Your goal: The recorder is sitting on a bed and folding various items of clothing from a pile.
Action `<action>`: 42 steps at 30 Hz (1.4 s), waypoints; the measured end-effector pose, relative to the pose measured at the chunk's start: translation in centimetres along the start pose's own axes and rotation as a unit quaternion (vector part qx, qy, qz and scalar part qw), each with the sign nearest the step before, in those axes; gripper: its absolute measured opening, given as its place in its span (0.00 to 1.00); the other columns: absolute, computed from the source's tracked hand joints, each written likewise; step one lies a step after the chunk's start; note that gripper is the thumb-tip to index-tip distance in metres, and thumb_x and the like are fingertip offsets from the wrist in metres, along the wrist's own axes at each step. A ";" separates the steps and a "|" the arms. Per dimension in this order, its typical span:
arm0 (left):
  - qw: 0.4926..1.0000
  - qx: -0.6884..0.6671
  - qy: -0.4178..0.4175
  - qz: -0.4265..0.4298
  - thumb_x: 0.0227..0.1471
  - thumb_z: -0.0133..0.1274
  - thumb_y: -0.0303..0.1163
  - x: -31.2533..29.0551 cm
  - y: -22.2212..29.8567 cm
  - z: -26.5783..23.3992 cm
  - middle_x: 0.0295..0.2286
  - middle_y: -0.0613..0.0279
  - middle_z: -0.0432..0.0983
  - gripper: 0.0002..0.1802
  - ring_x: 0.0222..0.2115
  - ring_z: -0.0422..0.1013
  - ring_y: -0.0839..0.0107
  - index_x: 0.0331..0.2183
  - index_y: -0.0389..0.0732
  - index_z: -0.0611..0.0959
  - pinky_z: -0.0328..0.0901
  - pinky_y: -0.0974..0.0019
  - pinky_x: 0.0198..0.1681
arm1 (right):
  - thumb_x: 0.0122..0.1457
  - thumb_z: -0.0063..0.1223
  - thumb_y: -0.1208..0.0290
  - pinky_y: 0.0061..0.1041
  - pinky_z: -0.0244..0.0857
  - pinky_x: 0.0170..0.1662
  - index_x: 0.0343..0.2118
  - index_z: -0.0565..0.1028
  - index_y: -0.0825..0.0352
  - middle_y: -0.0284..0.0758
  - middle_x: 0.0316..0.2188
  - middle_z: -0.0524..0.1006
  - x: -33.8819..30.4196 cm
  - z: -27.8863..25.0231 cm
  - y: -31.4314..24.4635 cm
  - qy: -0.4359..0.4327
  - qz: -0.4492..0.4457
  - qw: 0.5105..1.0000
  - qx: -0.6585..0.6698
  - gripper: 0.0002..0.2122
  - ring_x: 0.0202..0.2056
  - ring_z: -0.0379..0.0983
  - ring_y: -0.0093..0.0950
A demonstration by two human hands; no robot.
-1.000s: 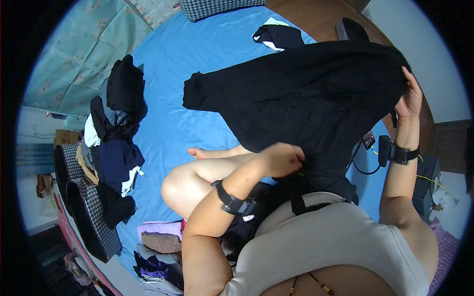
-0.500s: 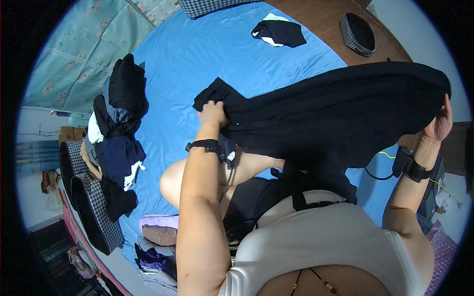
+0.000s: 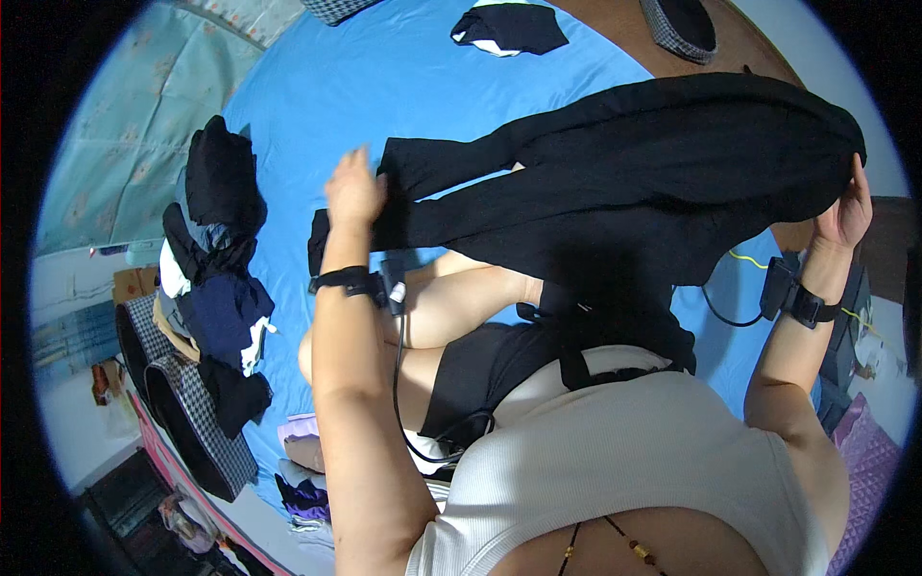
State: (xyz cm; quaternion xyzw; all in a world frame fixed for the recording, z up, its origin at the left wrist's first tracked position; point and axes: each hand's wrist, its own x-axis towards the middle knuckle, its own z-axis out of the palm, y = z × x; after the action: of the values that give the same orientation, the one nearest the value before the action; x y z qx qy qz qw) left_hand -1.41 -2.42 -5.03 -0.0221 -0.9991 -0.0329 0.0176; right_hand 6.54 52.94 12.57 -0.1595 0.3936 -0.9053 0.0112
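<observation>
A pair of black trousers is stretched across in front of me, above my lap and the bed. Its two legs point left, spread apart with a narrow gap between them. My right hand grips the rounded waist end at the far right, thumb side up. Over the leg ends is my left hand, blurred by motion. It is beside the hem of the farther leg and above the nearer leg; whether its fingers hold cloth does not show. Both wrists wear black straps with small devices.
A heap of dark clothes lies to the left, with houndstooth storage boxes beyond it. Folded clothes are stacked at the lower left. A black-and-white garment rests on the blue sheet at the far side, near a houndstooth basket.
My left hand has moved left and a little away from me. The trouser legs, bunched together before, are now spread apart and reach farther left. My right hand keeps its grip, slightly raised.
</observation>
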 end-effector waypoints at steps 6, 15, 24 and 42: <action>0.969 -0.061 0.006 0.239 0.37 0.52 0.27 4.6 7.0 4.3 0.49 0.56 0.58 0.35 0.50 0.55 0.57 0.50 0.43 0.59 0.57 0.60 0.48 | 0.57 0.32 0.75 0.33 0.52 0.54 0.43 0.67 0.75 0.45 0.45 0.67 -1.7 0.8 -0.9 -0.008 -0.008 0.999 -0.036 0.14 0.48 0.63 0.34; 0.991 -0.119 -0.035 0.054 0.36 0.49 0.28 5.6 1.7 4.3 0.29 0.46 0.73 0.15 0.33 0.69 0.53 0.33 0.41 0.77 0.64 0.57 0.37 | 0.58 0.35 0.72 0.15 0.59 0.35 0.44 0.68 0.68 0.26 0.34 0.72 -0.8 0.9 1.9 0.289 -0.079 0.924 -0.237 0.13 0.37 0.66 0.17; 0.983 -0.002 0.125 -0.133 0.38 0.53 0.33 3.7 -16.7 -7.5 0.29 0.50 0.74 0.15 0.33 0.70 0.56 0.33 0.41 0.76 0.63 0.60 0.36 | 0.55 0.45 0.67 0.27 0.50 0.51 0.40 0.70 0.66 0.29 0.36 0.72 4.7 2.8 8.4 0.223 0.031 0.952 -0.207 0.11 0.44 0.63 0.21; 0.597 -0.796 -0.094 0.010 0.44 0.51 0.26 -4.4 12.9 -8.7 0.35 0.59 0.66 0.31 0.33 0.67 0.76 0.47 0.35 0.53 0.65 0.76 0.32 | 0.57 0.41 0.64 0.16 0.57 0.42 0.43 0.65 0.70 0.27 0.32 0.68 6.6 16.1 20.1 -0.257 0.226 0.882 -0.323 0.16 0.35 0.64 0.17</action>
State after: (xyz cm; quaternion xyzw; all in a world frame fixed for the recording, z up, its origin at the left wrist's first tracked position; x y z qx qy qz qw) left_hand 3.88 9.63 4.28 -0.0403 -0.5722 -0.8129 -0.1010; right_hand 2.91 26.72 10.30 -0.2882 0.6730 -0.6280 0.2639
